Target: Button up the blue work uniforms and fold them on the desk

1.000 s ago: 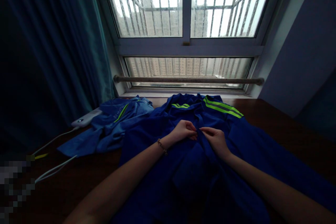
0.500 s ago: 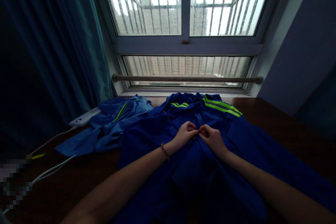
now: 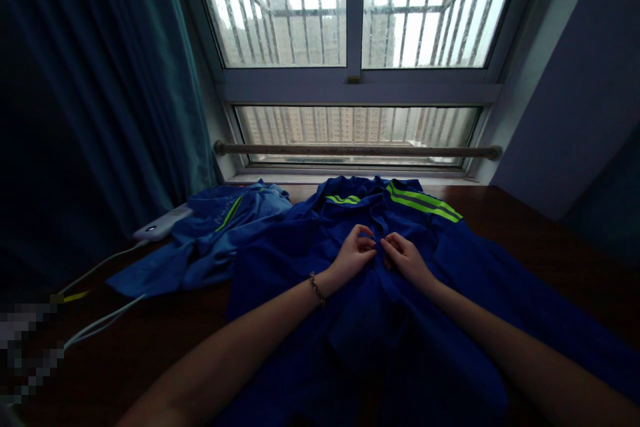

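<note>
A dark blue jacket (image 3: 310, 260) with neon green stripes at the shoulders lies spread over the dark wooden table (image 3: 150, 340). My left hand (image 3: 353, 255), with a bead bracelet at the wrist, pinches the fabric at the jacket's front opening just below the collar. My right hand (image 3: 406, 257) pinches the facing edge of the same opening, its fingertips almost touching those of the left. Both hands are closed on the cloth.
A second, lighter blue garment (image 3: 215, 240) lies crumpled to the left of the jacket. A white power bank (image 3: 161, 223) with white cables (image 3: 95, 327) sits at the left table edge. A dark curtain (image 3: 100, 93) hangs left; a barred window (image 3: 350, 13) is ahead.
Both hands have shifted slightly up the jacket front toward the collar and stay pinched together on the fabric. The view has tilted a little.
</note>
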A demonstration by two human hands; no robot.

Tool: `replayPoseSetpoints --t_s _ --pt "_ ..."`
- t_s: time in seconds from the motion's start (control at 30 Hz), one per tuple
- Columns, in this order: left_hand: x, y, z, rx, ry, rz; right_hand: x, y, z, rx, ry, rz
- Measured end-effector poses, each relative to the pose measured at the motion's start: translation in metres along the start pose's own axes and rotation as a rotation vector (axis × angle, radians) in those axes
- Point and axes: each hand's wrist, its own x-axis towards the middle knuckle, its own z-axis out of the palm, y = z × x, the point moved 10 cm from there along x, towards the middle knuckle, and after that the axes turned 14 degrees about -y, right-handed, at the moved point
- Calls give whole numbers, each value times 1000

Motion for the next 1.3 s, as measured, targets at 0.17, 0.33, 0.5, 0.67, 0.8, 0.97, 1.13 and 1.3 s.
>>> replayPoseSetpoints --t_s 0.17,0.33,0.5,0.67,0.8,0.97,1.13,1.3 --pt "1 -1 4 33 -40 14 8 19 3 150 -57 98" --pt "2 1 3 47 -15 41 11 33 3 207 -63 177" --pt "-3 -3 2 57 63 -67 -5 0 -12 -267 156 21" --pt "0 -12 8 183 -11 -188 -18 -18 -11 -549 263 -14" --pt "3 -25 12 237 -112 -274 -20 -21 -10 -591 271 -19" --pt "1 -24 11 192 -110 -249 -21 -28 -5 -550 236 -63" --pt "-1 -22 11 41 -64 -163 -18 -26 -3 -445 199 -57" --pt "-1 -25 10 -44 -43 -134 -9 -9 -6 -309 157 -13"
